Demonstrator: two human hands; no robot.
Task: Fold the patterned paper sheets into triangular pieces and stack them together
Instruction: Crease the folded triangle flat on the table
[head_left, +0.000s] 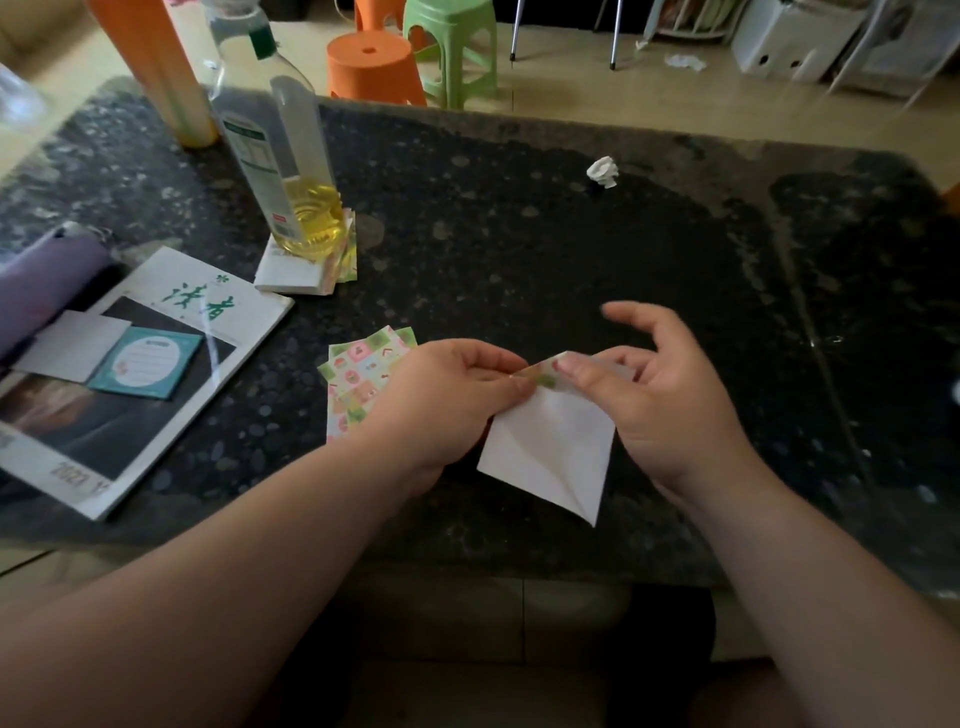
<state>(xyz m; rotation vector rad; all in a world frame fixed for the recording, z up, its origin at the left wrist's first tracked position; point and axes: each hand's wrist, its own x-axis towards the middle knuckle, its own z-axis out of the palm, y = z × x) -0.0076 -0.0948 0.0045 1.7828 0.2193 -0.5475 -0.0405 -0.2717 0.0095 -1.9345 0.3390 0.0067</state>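
A square paper sheet (550, 447) lies white side up on the dark stone table (571, 234), one corner pointing at me. Its far corner is turned over, showing the green and pink pattern. My left hand (441, 400) and my right hand (660, 384) both pinch that turned corner between thumb and fingers. The right index finger sticks out, apart from the paper. Just left of my left hand lies a small pile of folded patterned pieces (358, 379), partly hidden by the hand. More patterned sheets (311, 270) sit in a stack under an oil bottle.
An oil bottle (291, 171) stands on the paper stack at the left. A magazine (140, 374) with a teal notepad and a white card on it lies at the left edge. A crumpled white scrap (602, 171) lies further back. Orange and green stools (410, 52) stand beyond the table.
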